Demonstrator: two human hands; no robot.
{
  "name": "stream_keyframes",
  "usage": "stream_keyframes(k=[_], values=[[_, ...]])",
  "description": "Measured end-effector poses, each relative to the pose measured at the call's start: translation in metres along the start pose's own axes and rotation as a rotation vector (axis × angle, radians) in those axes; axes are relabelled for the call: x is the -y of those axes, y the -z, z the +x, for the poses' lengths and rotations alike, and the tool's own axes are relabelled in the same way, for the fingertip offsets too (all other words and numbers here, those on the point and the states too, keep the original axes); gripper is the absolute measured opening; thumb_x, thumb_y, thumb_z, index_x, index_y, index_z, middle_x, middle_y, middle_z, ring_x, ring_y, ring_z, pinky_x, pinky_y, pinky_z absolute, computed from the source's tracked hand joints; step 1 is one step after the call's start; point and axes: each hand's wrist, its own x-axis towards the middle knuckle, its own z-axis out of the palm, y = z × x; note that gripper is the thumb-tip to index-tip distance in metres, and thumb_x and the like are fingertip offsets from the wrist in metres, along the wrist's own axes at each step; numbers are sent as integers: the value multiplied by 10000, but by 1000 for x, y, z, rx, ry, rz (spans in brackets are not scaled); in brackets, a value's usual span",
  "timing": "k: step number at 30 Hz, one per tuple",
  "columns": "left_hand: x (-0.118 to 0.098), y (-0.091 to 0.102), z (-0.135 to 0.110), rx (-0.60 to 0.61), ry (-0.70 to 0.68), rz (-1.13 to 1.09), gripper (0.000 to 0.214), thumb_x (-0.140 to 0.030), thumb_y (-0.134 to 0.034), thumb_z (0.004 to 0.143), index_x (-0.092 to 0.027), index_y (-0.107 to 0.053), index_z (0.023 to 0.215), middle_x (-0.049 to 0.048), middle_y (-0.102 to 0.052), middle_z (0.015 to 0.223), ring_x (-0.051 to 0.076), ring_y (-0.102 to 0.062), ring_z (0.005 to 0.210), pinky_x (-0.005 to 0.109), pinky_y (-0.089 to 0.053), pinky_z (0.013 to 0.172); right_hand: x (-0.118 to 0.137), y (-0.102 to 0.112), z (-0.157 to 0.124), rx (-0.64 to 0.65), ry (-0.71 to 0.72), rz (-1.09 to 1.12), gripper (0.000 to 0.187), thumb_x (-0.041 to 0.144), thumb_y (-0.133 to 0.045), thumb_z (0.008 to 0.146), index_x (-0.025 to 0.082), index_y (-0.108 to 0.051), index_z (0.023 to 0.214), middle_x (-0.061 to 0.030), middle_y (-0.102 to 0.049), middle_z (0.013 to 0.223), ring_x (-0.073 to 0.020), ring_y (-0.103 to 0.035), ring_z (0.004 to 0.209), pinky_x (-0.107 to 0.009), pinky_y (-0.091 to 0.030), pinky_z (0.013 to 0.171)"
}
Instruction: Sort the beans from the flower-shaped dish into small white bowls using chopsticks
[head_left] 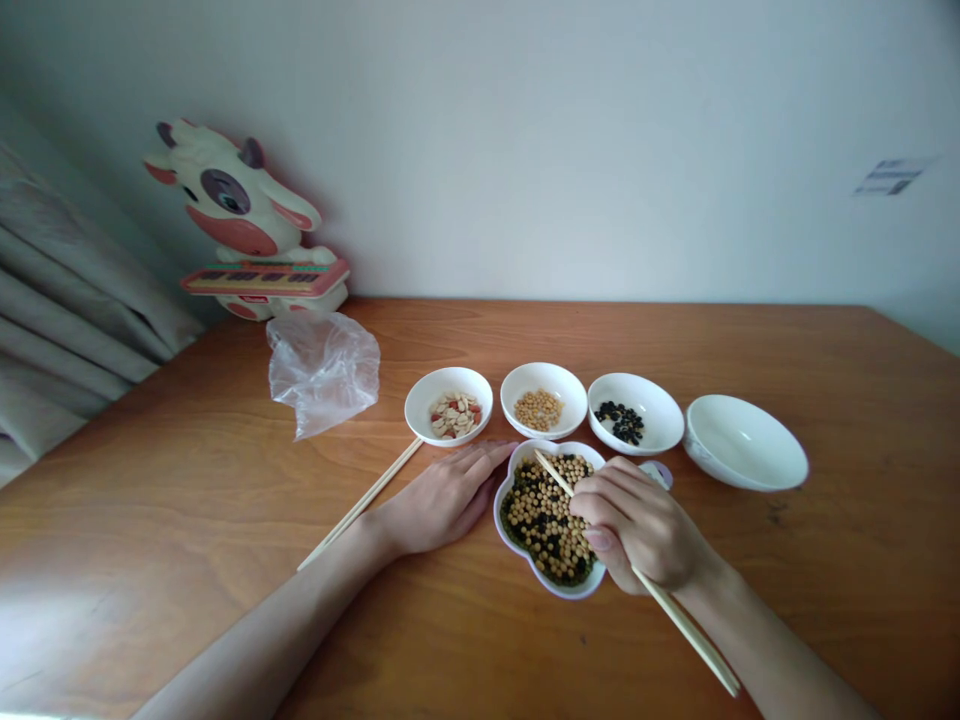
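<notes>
A flower-shaped bowl point(501, 528) with a lilac rim holds pale yellow beans, black beans and small green grains. My right hand point(649, 525) is closed around a pair of chopsticks point(686, 627); their tips are over the beans near the far side of this bowl. To its left, my left hand point(446, 500) lies low on the table with fingers stretched out, the fingertips by the rim. Whether they press on the bowl is hard to see. Behind stand white bowls of pale and reddish seeds point(454, 416), yellow beans point(538, 410) and black beans point(621, 422).
At the right of the row is a white bowl point(742, 445) with nothing visible inside. Another pair of chopsticks point(360, 505) lies by my left forearm. A clear plastic bag point(326, 370) and a toy cow keyboard point(262, 270) are at the back left of the wooden table point(847, 580).
</notes>
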Motion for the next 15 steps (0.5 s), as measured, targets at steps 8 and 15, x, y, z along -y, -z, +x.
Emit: stream_keyframes(k=[8,15], values=[[-1,0,0,0,-2,3,547,-179,-474,1059,-220,-338,1587,126,-501,1585,233,-532,1435,433,-471,1215,2,-6,-10,-189,-428,287,638,609,-173,1080,212,-629,872,-63,-662,801,-223,-605,755,-372,-424,708],[-2,1,2,-8,-7,-3,542,-179,-459,1062,-221,-340,1589,127,-513,1574,244,-546,1420,464,-486,1200,4,-17,-5,-197,-592,343,709,650,-125,1066,219,-643,847,-55,-666,789,-218,-612,742,-364,-433,700]])
